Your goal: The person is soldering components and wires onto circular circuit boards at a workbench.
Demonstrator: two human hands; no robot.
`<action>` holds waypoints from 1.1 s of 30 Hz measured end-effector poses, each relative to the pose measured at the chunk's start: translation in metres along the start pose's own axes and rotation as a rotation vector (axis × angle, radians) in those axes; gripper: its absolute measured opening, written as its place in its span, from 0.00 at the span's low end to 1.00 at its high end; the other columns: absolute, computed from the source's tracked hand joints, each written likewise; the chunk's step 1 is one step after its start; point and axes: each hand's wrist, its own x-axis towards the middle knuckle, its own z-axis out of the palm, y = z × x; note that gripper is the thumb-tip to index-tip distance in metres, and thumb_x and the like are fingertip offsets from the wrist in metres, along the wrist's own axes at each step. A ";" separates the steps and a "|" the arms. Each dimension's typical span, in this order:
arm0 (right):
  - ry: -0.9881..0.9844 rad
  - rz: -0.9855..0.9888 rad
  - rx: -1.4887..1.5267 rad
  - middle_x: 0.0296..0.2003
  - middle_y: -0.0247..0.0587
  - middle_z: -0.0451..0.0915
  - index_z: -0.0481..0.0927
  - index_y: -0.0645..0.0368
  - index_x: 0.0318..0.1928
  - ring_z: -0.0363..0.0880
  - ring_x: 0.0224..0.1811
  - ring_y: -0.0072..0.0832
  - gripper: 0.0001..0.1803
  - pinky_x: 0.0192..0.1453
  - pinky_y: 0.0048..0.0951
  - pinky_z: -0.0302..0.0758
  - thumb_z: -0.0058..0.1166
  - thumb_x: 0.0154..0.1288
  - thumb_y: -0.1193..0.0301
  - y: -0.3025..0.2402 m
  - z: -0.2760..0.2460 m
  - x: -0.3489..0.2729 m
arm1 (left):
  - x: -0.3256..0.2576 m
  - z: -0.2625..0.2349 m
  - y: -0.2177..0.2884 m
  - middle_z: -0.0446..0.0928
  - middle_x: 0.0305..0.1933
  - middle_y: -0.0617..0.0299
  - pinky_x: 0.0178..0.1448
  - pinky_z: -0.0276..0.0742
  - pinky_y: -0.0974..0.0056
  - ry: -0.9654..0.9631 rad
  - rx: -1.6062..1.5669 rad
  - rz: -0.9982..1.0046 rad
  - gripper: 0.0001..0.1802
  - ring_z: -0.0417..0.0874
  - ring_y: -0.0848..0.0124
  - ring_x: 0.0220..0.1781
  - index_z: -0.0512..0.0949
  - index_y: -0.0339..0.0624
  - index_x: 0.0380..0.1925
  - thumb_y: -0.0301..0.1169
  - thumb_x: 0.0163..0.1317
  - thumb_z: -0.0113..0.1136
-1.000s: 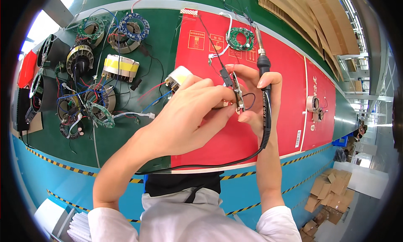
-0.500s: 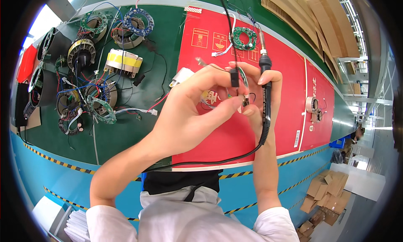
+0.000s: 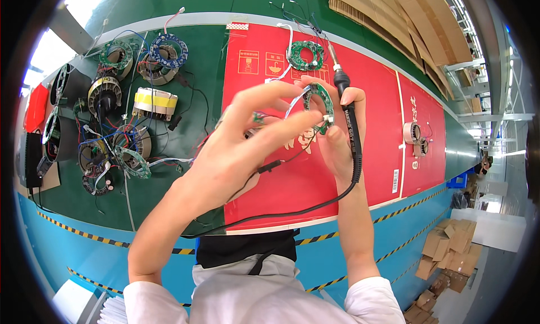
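A green ring-shaped circuit board (image 3: 328, 99) is held up, tilted, between my two hands over the red sheet. My left hand (image 3: 242, 133) has its thumb at a small white connector on the board's lower edge, its other fingers curled behind. Thin wires run through this hand, and a small black block (image 3: 269, 167) hangs on one below it. Partly hidden behind the left fingers is a dark part with a bit of green. My right hand (image 3: 340, 144) grips the board's right side with the thumb and also holds a soldering iron (image 3: 350, 119), its metal tip pointing up and away.
Another green ring board (image 3: 305, 55) lies on the red sheet (image 3: 270, 203) beyond my hands. At left, several wired motor parts crowd the green mat (image 3: 185, 195), including a yellow-banded stator (image 3: 155, 103). Two small metal rings (image 3: 412, 133) sit at right. The iron's cable crosses the front.
The held board has turned, showing more of its ring. The black block on the wire has dropped from before my fingers to below my left hand. The whole view has shifted slightly.
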 end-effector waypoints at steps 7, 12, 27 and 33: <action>-0.091 -0.059 0.048 0.63 0.69 0.67 0.58 0.48 0.51 0.67 0.70 0.50 0.32 0.74 0.46 0.63 0.71 0.58 0.69 -0.001 0.008 -0.001 | 0.003 0.001 0.000 0.81 0.42 0.57 0.55 0.68 0.57 0.085 0.165 0.117 0.13 0.78 0.60 0.48 0.80 0.40 0.42 0.23 0.55 0.62; -0.077 -0.002 0.120 0.63 0.72 0.66 0.57 0.49 0.51 0.65 0.71 0.53 0.33 0.74 0.47 0.63 0.72 0.56 0.74 -0.006 0.012 -0.003 | 0.005 -0.014 0.006 0.79 0.43 0.50 0.56 0.67 0.57 -0.012 0.081 0.118 0.23 0.76 0.59 0.47 0.80 0.33 0.41 0.43 0.63 0.48; -0.172 -0.031 0.014 0.62 0.72 0.68 0.59 0.51 0.51 0.68 0.69 0.52 0.37 0.74 0.48 0.65 0.75 0.49 0.75 -0.003 0.010 -0.004 | 0.004 -0.008 0.008 0.77 0.31 0.63 0.43 0.66 0.63 -0.101 -0.051 -0.124 0.09 0.73 0.66 0.35 0.78 0.38 0.41 0.22 0.59 0.63; -0.185 -0.049 -0.004 0.62 0.72 0.68 0.60 0.52 0.50 0.70 0.67 0.51 0.37 0.72 0.48 0.68 0.76 0.48 0.75 -0.001 0.011 -0.004 | 0.000 -0.003 0.002 0.76 0.29 0.61 0.42 0.67 0.61 -0.123 -0.061 -0.107 0.07 0.75 0.64 0.32 0.77 0.39 0.39 0.23 0.61 0.62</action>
